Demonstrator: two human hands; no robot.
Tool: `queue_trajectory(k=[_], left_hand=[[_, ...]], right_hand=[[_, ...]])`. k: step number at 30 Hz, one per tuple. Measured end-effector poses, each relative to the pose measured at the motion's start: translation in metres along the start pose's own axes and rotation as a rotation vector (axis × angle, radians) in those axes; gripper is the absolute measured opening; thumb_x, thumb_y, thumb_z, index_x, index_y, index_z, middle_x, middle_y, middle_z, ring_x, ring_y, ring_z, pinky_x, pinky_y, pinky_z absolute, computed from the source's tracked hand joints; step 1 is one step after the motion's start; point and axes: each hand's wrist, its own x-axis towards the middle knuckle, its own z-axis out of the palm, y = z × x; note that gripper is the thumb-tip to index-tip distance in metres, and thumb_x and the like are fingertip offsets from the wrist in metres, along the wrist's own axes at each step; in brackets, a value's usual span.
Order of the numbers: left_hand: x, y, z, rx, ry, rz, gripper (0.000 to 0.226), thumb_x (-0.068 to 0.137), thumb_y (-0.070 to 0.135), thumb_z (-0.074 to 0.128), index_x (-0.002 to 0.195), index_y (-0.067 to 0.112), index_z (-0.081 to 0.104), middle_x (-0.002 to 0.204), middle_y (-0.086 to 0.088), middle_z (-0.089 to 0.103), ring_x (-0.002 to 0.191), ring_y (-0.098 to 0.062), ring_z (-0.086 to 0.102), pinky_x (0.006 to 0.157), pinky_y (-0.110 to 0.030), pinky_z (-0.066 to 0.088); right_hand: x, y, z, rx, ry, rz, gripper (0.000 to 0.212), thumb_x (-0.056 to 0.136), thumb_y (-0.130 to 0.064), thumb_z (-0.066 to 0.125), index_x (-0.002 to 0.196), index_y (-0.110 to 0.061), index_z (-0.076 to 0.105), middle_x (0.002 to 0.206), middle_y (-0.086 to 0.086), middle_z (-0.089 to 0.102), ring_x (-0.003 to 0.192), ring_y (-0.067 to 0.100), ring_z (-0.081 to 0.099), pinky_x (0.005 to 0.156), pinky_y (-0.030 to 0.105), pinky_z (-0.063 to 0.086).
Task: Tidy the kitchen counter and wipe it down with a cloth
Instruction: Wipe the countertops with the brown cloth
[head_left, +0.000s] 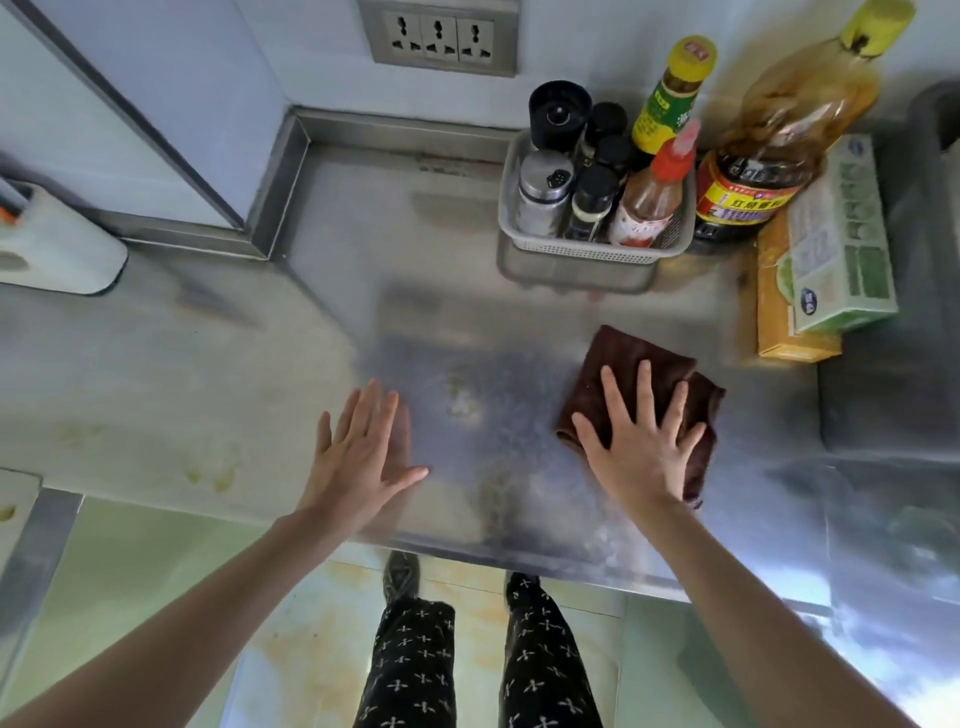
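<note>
The steel counter (363, 291) is largely bare; yellowish marks remain near its front left edge and dull patches lie between the hands. A basket (587, 252) of bottles, a large oil bottle (779, 135) and stacked boxes (836, 244) stand grouped at the back right. The brown cloth (631, 358) lies folded on the counter, front right. The right hand (641, 441) rests flat on it, fingers spread, pressing rather than gripping. The left hand (363, 447) is open and empty on the bare steel. Recommended: keep the palm flat and overlap strokes leftward across the stains.
</note>
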Motion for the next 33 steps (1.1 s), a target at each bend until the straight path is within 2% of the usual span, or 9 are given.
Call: queue_trajectory(k=[4, 8, 12, 14, 18, 22, 24, 29, 33], left_hand=[[-0.015, -0.02, 0.007, -0.022, -0.027, 0.032, 0.099, 0.076, 0.061, 0.054, 0.148, 0.015, 0.003, 0.157, -0.008, 0.0, 0.145, -0.025, 0.001, 0.116, -0.047, 0.006], [-0.018, -0.044, 0.008, -0.027, -0.032, 0.083, 0.1, 0.077, 0.063, 0.05, 0.147, 0.015, -0.001, 0.157, -0.008, -0.005, 0.145, -0.024, -0.003, 0.116, -0.046, 0.003], [-0.012, -0.066, 0.003, -0.017, 0.005, 0.15, 0.097, 0.076, 0.058, 0.057, 0.147, 0.011, 0.012, 0.156, -0.011, 0.006, 0.144, -0.026, 0.006, 0.114, -0.049, 0.011], [-0.009, -0.076, -0.002, -0.028, 0.034, 0.167, 0.094, 0.076, 0.055, 0.061, 0.145, 0.009, 0.017, 0.156, -0.012, 0.01, 0.144, -0.027, 0.01, 0.114, -0.05, 0.013], [-0.006, -0.095, -0.006, 0.004, 0.068, 0.203, 0.094, 0.075, 0.061, 0.056, 0.144, 0.009, 0.022, 0.155, -0.013, 0.015, 0.143, -0.028, 0.015, 0.112, -0.051, 0.017], [0.001, -0.106, -0.008, -0.031, 0.04, 0.196, 0.091, 0.076, 0.053, 0.061, 0.145, 0.01, 0.019, 0.156, -0.011, 0.01, 0.144, -0.026, 0.01, 0.114, -0.05, 0.013], [0.006, -0.107, -0.011, -0.049, 0.022, 0.198, 0.091, 0.078, 0.054, 0.058, 0.146, 0.012, 0.014, 0.157, -0.009, 0.005, 0.145, -0.024, 0.004, 0.115, -0.048, 0.01], [0.013, -0.102, -0.017, -0.054, 0.017, 0.223, 0.09, 0.08, 0.052, 0.058, 0.146, 0.011, 0.012, 0.156, -0.011, 0.005, 0.144, -0.025, 0.004, 0.115, -0.047, 0.008], [0.015, -0.102, -0.02, -0.066, 0.036, 0.26, 0.091, 0.079, 0.051, 0.061, 0.146, 0.01, 0.015, 0.156, -0.012, 0.009, 0.144, -0.025, 0.007, 0.114, -0.046, 0.011]], right_hand=[[-0.067, -0.049, 0.037, 0.018, 0.024, 0.008, 0.069, 0.084, -0.071, 0.012, 0.146, -0.043, -0.001, 0.159, 0.0, -0.001, 0.142, 0.043, -0.007, 0.106, 0.069, 0.008], [-0.101, -0.119, 0.059, -0.011, -0.004, -0.105, 0.068, 0.085, -0.071, 0.018, 0.146, -0.039, 0.017, 0.156, 0.005, 0.02, 0.139, 0.048, 0.013, 0.099, 0.074, 0.017], [-0.087, -0.109, 0.059, -0.067, 0.017, -0.151, 0.069, 0.082, -0.076, 0.014, 0.144, -0.046, 0.011, 0.158, 0.002, 0.01, 0.142, 0.044, 0.004, 0.102, 0.072, 0.015], [-0.083, -0.083, 0.054, -0.067, 0.056, -0.053, 0.071, 0.08, -0.077, 0.016, 0.144, -0.046, 0.014, 0.158, 0.002, 0.012, 0.142, 0.043, 0.006, 0.103, 0.071, 0.016], [-0.075, -0.036, 0.038, 0.023, 0.054, 0.218, 0.076, 0.078, -0.075, 0.02, 0.146, -0.044, 0.009, 0.159, 0.0, -0.002, 0.143, 0.04, -0.004, 0.109, 0.067, 0.01], [-0.061, -0.064, 0.036, 0.164, 0.092, 0.403, 0.072, 0.085, -0.07, 0.022, 0.148, -0.04, 0.005, 0.159, -0.001, -0.009, 0.142, 0.037, -0.013, 0.109, 0.067, 0.003], [-0.059, -0.1, 0.04, 0.154, 0.095, 0.353, 0.071, 0.085, -0.071, 0.021, 0.148, -0.04, 0.003, 0.159, -0.002, -0.01, 0.142, 0.039, -0.014, 0.109, 0.067, 0.001], [-0.075, -0.181, 0.062, 0.016, 0.094, -0.053, 0.07, 0.085, -0.071, 0.021, 0.146, -0.042, 0.006, 0.159, -0.001, 0.0, 0.142, 0.043, -0.005, 0.106, 0.069, 0.003], [-0.081, -0.166, 0.062, -0.092, 0.069, -0.25, 0.067, 0.085, -0.069, 0.024, 0.145, -0.043, 0.011, 0.159, -0.004, 0.007, 0.143, 0.04, 0.005, 0.107, 0.069, 0.016]])
